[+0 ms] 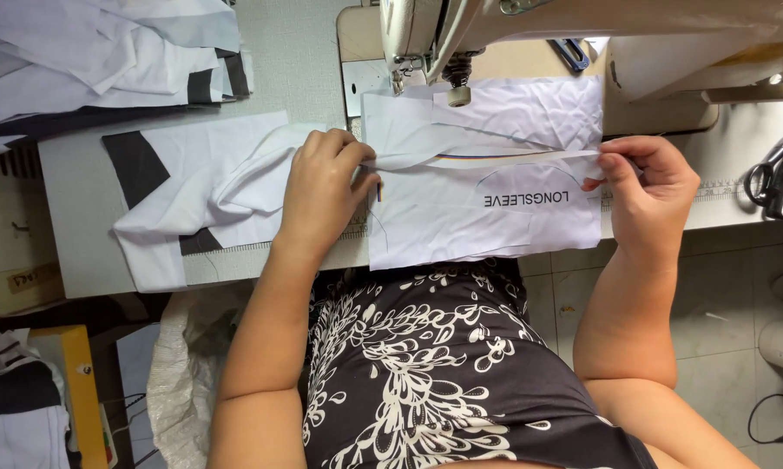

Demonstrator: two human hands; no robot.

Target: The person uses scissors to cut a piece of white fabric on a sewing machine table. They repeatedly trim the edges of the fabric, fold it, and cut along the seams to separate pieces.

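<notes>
Sewing table (305,52) | left hand (322,187), right hand (648,187): fingers pinch white strip (487,159) taut | over white printed panel (461,221)

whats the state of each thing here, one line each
left hand: shut, pinching the white strip's left end
right hand: shut, pinching the strip's right end
white strip: stretched flat between both hands
white printed fabric: spread flat under the strip
sewing machine: foot raised off the fabric
scissors: closed, lying on table
</notes>
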